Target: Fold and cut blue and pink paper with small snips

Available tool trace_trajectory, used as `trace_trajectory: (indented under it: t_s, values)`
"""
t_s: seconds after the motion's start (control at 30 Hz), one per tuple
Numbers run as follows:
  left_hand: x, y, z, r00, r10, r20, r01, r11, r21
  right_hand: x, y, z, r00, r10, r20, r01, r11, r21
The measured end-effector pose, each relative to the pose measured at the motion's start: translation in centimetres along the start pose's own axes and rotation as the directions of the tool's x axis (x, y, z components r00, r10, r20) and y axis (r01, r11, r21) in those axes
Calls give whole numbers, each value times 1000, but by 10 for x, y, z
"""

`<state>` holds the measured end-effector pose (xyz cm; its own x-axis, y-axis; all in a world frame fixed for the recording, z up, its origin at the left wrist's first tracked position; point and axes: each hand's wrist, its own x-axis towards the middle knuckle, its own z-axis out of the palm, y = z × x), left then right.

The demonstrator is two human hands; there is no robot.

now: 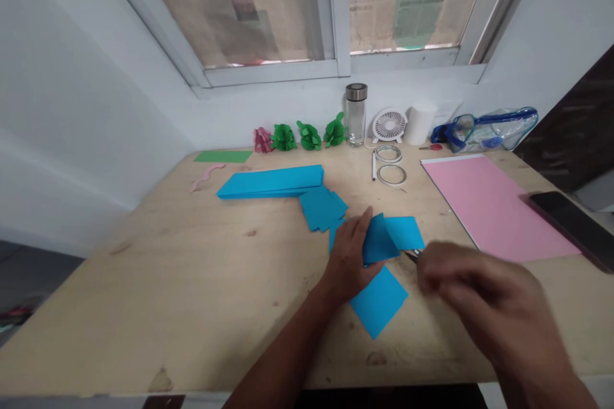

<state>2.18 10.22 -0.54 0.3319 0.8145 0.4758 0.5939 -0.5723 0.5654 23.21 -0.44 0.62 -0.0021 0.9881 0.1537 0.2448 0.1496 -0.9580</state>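
Observation:
My left hand (348, 259) is closed on a blue paper piece (380, 239), thumb in front and fingers behind, just above the table. My right hand (480, 294), smeared by motion, is curled round scissors (411, 257); only the dark blade tips show, close to the paper's right edge. Behind the held piece lies another blue paper piece (405, 232). A blue paper square (378, 301) rests on the table below my left hand. Further left sit a loose pile of blue squares (323, 208) and a stack of long blue strips (273, 181).
Pink paper (499, 211) and a black phone (575, 227) lie at the right. Along the wall stand green paper flowers (309, 135), a pink one (262, 140), a glass bottle (355, 116), a small fan (389, 124) and a clear pouch (494, 131). Tape rolls (392, 174) lie before the fan.

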Motion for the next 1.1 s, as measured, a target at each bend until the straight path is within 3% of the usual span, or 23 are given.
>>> trace_trajectory:
  t_s: [0.03, 0.1, 0.17, 0.3, 0.37, 0.53, 0.7, 0.97, 1.1]
  values:
    - [0, 0, 0, 1000, 6, -3, -6, 1000, 9, 36, -18, 2, 999, 38, -2, -38, 997, -66]
    - [1, 1, -1, 1000, 14, 1, -14, 999, 33, 88, -42, 9, 997, -5, -80, -7, 989, -148]
    - [1, 1, -1, 1000, 23, 12, -24, 998, 58, 111, -50, 18, 994, -75, -82, 53, 967, -251]
    - [1, 3, 0, 998, 50, 24, -52, 995, 87, 107, -34, 27, 979, -119, 165, 164, 943, -291]
    - [2, 3, 1, 998, 58, 30, -61, 994, 91, 104, -27, 29, 976, -82, 200, 138, 950, -280]
    - [2, 3, 3, 998, 60, 27, -62, 996, 64, 106, -23, 32, 999, 12, 50, -1, 975, -223]
    - [-1, 0, 6, 999, 33, 20, -33, 999, -2, 106, -24, 33, 999, 37, -36, -42, 989, -141]
    - [-3, 1, 8, 1000, -7, -30, 3, 989, -150, 108, -22, 37, 994, 69, -81, -73, 996, -52]
    - [-2, 1, 8, 998, -64, -19, 55, 949, -309, 108, -26, 40, 997, 48, -65, -48, 999, 9]
